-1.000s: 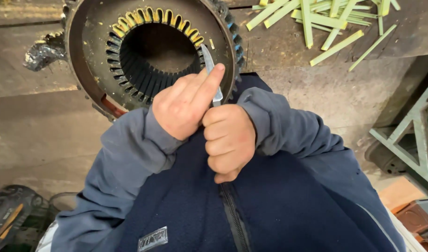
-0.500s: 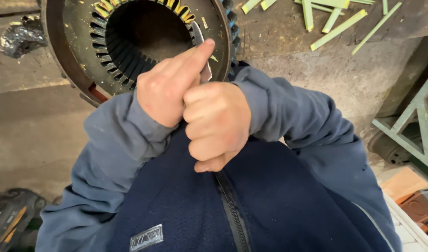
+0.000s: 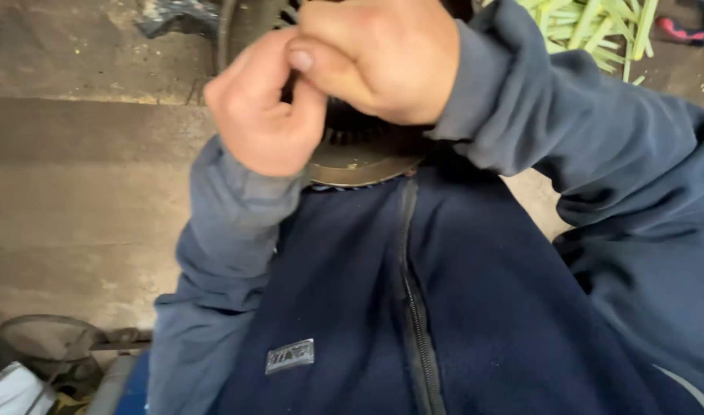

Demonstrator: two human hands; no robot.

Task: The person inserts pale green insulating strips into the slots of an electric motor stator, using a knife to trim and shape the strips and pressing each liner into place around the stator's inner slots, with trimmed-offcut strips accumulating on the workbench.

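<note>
Both hands are raised close to the camera and pressed together. My left hand is curled into a fist. My right hand is a closed fist too, its thumb resting against the left fingers. The thin metal blade seen earlier is hidden now, and I take it to be inside the right fist. Behind the hands only the lower rim of the round, slotted metal stator ring shows, lying on the stained bench just beyond my dark blue zip jacket.
Several pale green strips lie scattered at the top right. A dark crumpled bag sits at the top left. A round wire frame and a white object are at the bottom left.
Both hands have risen toward the camera and now cover most of the stator ring. The blade that showed between them is out of sight. The view has tilted down toward my chest.
</note>
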